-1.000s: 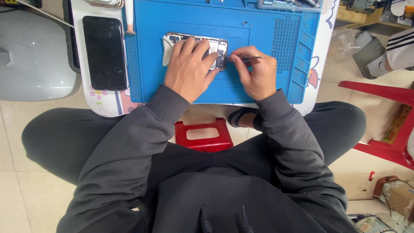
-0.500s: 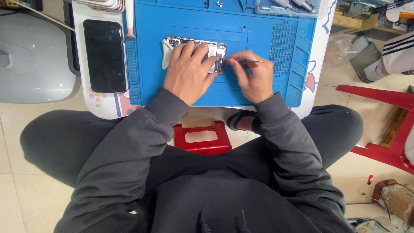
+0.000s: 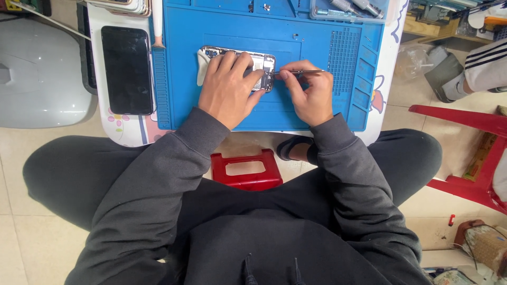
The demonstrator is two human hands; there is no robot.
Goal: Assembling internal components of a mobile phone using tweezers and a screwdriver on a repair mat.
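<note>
I sit cross-legged on a pale tiled floor (image 3: 31, 158) in a dark grey hooded sweatshirt (image 3: 253, 232) and dark trousers, with a small red plastic stool (image 3: 247, 170) between my knees. In front of me is a low white table (image 3: 124, 134) with cartoon flower prints on its edge, and most of its top is covered by a blue silicone repair mat (image 3: 317, 100) with a gridded patch and small compartments along its right side. A grey rounded plastic object (image 3: 37, 79) sits on the floor to the left of the table, and a red plastic chair frame (image 3: 470, 153) stands to my right, near another person's striped sleeve (image 3: 488, 66).

On the bare table left of the mat lies a black phone screen (image 3: 127, 69), face up. In the middle of the mat lies an opened smartphone body with a silver frame (image 3: 264, 64), with a white cloth (image 3: 202, 66) at its left end. My left hand (image 3: 228, 87) is spread flat over the phone body, fingers pressing it down onto the mat. My right hand (image 3: 309, 92) is pinched closed around thin metal tweezers (image 3: 298, 72), whose tips point left and meet the right end of the phone body just beside my left fingertips. My hands are close together, nearly touching.
</note>
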